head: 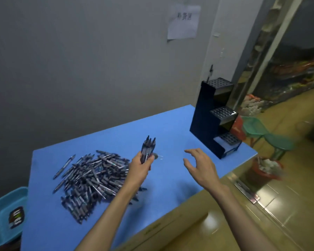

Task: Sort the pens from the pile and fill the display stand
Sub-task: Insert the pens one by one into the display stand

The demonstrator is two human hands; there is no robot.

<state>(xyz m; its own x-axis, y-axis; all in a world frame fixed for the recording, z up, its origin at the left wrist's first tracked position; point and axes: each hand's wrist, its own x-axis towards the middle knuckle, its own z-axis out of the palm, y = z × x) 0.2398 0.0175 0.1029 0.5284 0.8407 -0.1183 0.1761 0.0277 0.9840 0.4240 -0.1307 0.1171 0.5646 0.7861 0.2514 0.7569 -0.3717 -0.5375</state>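
Heaped loosely toward seven o'clock on the blue table: the pile of dark pens, barrels crossing every which way, a few strays lying apart at its nine o'clock edge. Held upright just off the pile's two o'clock side: a small bunch of pens, ends fanned upward, lower ends hidden. Standing at the table's two o'clock corner, well apart from the pile: the black three-tier display stand, stepped down toward four o'clock, each tier topped with a perforated plate, one pen upright behind the top tier.

Shop back room: stocked shelves through doorway, paper sign on wall, bulk pens on blue worktop.
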